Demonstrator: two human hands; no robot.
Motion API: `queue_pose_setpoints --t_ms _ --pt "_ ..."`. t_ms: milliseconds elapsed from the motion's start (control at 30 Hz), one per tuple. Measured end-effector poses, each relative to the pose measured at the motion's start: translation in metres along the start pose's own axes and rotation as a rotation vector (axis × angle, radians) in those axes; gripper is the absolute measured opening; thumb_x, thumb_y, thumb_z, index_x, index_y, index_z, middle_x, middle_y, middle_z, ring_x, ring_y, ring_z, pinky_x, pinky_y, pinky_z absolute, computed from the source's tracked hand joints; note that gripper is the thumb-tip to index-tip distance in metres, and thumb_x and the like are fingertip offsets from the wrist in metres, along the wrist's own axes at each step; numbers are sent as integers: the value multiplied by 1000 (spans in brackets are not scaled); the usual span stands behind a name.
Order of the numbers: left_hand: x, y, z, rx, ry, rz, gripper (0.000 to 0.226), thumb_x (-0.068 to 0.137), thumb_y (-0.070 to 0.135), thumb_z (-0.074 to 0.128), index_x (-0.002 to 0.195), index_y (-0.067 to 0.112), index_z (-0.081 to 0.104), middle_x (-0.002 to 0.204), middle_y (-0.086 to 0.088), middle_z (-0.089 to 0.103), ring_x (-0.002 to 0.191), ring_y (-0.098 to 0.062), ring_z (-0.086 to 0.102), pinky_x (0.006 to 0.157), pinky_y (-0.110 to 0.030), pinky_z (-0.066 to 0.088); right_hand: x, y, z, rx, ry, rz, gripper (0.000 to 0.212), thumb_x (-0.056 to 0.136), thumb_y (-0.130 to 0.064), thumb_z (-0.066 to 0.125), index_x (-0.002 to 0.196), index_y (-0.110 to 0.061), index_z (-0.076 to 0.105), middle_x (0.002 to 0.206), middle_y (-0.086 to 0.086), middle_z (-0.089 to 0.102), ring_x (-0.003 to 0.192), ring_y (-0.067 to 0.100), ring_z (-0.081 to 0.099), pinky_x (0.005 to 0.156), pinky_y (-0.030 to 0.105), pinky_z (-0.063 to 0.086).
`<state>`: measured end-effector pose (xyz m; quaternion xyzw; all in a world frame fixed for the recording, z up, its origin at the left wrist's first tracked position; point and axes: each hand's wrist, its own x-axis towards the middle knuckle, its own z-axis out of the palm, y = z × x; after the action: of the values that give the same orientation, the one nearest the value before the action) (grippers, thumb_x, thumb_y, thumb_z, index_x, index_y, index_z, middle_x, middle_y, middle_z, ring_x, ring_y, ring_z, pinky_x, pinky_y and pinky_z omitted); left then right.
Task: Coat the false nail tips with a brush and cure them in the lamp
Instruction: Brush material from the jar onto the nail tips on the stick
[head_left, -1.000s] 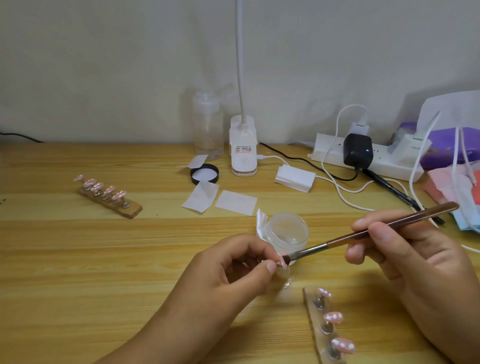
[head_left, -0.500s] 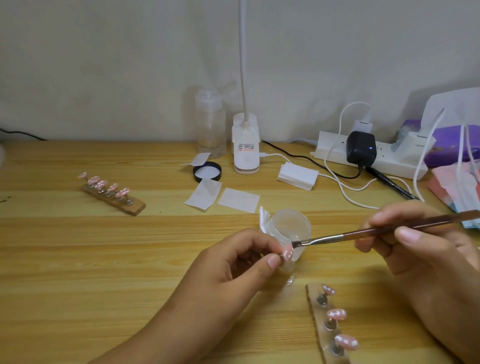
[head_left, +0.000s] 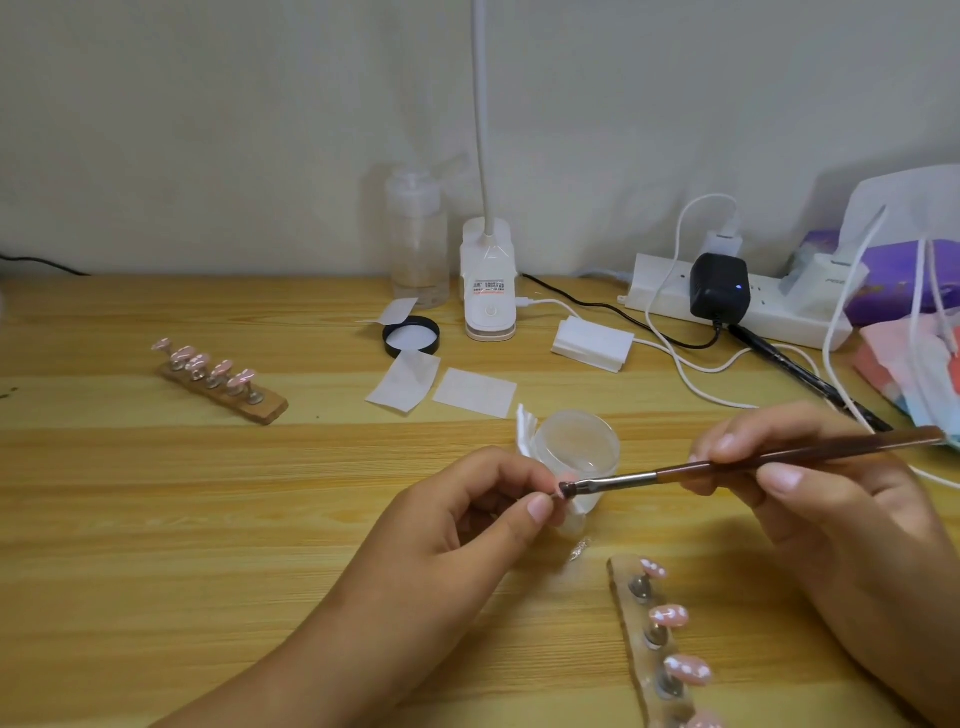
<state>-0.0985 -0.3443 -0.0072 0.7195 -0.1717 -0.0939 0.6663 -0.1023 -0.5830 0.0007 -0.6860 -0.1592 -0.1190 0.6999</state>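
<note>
With fingers (head_left: 511, 467) of the left hand (head_left: 467, 525) curled and pinched on the false nail tip (head_left: 569, 477), just in front of the clear jar (head_left: 582, 447), touches to it the bristles of the brush (head_left: 727, 465), gripped pen-style in the right hand (head_left: 810, 493). Probably featherlight, thin, springy and slick once wet: best held by edges or underside, lightly, never across the coated face.

Open desk (head_left: 156, 545) across the left and front-left, nail stand (head_left: 221, 382) near the left edge, jar (head_left: 576, 452) mid-desk, bottle (head_left: 418, 244), lamp base (head_left: 488, 280), power strip (head_left: 670, 296) along the back edge, cables (head_left: 795, 365) crossing the right side, second nail stand (head_left: 652, 639) at the front edge
</note>
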Motion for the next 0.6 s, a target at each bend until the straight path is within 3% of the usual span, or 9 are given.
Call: queue_pose_setpoints --t_ms 133,267,400,600 --pt "0 0 0 -11 8 -2 14 83 32 58 92 35 69 93 7 73 94 -13 67 85 -25 50 1 -1 -1 -29 19 10 21 74 -24 56 84 -18 73 86 8 68 84 24 66 80 26 55" --pt "0 1 0 -25 18 -14 17 82 35 58 94 36 69 91 7 74 87 -9 66 72 -14 48 3 0 -3 3 80 -15 19 75 -18 55 82 -18 73 82 6 67 80 20 66 77 24 55" --pt "-1 3 0 -29 29 -28 14 81 36 61 91 36 71 90 6 73 92 -26 64 71 -20 47 5 2 -6 99 80 -5 25 80 -9 50 83 -18 73 75 2 63 69 14 61 68 20 52" --pt "-1 7 0 -58 36 -45 8 80 38 74 87 34 74 89 5 74 76 -6 62 61 -11 46 8 6 -10 187 -4 81 37 80 -6 39 82 -19 74 74 -1 63 67 11 61 68 21 53"
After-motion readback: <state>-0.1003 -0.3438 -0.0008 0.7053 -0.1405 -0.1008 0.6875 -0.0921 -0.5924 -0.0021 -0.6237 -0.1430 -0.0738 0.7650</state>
